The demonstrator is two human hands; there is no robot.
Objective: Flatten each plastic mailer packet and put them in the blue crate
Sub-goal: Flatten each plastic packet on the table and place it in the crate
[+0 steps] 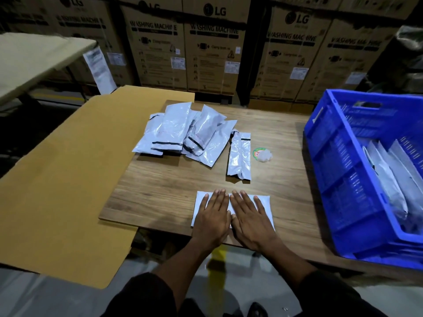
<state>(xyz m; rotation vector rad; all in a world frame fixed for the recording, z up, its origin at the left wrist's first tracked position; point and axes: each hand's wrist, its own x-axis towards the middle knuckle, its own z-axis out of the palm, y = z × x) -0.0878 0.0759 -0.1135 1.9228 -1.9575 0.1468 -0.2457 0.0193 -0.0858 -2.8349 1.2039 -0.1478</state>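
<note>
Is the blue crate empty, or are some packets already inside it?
Not empty. The crate holds several grey packets, which lean against its right side.

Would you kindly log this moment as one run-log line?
step: flattening | left hand, right hand: flat on mailer packet | pile: waiting | blue crate: holds packets

I stood in a warehouse or stockroom: stacked washing-machine cartons [212, 46] walled the back, a wooden packing table [164, 188] sat before me, flattened cardboard [68, 179] lay beside it.
</note>
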